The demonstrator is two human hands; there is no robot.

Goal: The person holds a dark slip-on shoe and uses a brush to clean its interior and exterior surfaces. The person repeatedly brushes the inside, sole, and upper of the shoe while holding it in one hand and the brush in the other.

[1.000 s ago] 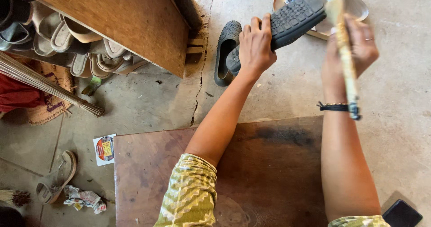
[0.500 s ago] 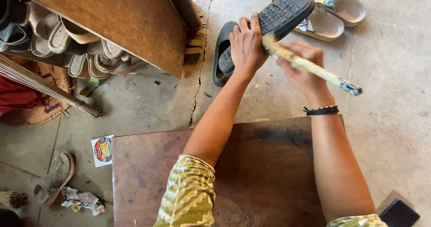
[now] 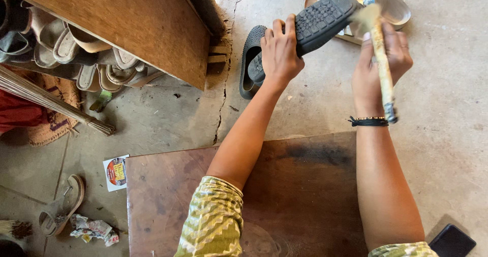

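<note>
Black rubber sole upward, the shoe (image 3: 320, 23) sits clamped in my left hand (image 3: 278, 53), raised over the concrete floor (image 3: 447, 109) beyond the wooden worktop (image 3: 305, 196). Since half a second ago my right hand (image 3: 381, 64) has swung the brush (image 3: 381, 69) from slanting across to nearly upright, bristles now at the sole's toe end, fist closed round the handle; I judge the stroke is working that end. Around: 1 matching black shoe (image 3: 250, 64) on the floor below, pale sandals (image 3: 391, 8) behind the brush, a wooden shelf (image 3: 127, 23) crowded with footwear, broom sticks (image 3: 51, 102). Nothing blocks the hands.
</note>
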